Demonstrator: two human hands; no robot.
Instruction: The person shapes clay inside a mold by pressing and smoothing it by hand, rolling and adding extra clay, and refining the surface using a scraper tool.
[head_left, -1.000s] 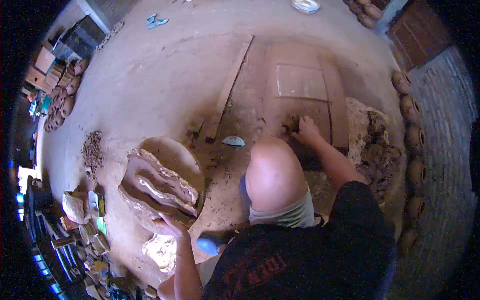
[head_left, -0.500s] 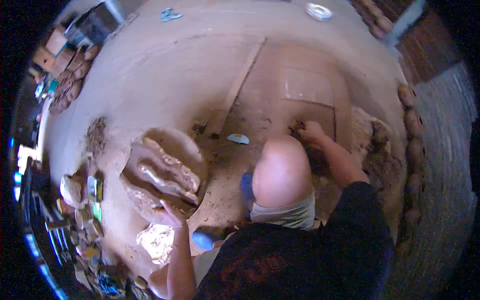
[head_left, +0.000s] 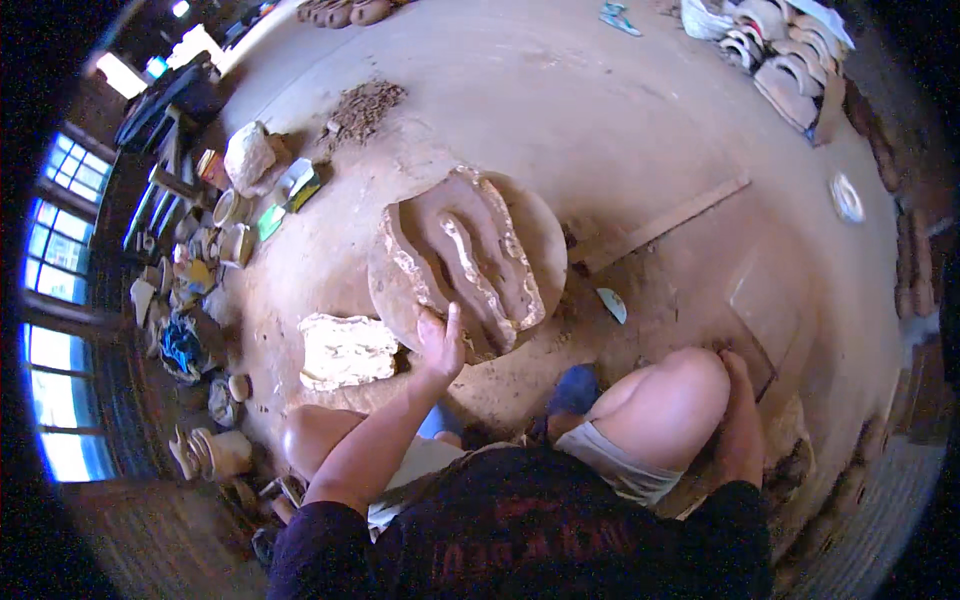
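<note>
My left hand [head_left: 441, 342], fingers spread, touches one grooved mould [head_left: 473, 262], one white slab [head_left: 348, 351] lying left of it; my right hand [head_left: 737, 366] I cannot tell.

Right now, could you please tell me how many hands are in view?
2: the left hand at the near edge of the ridged clay piece; the right hand beside the right knee, partly hidden.
</note>
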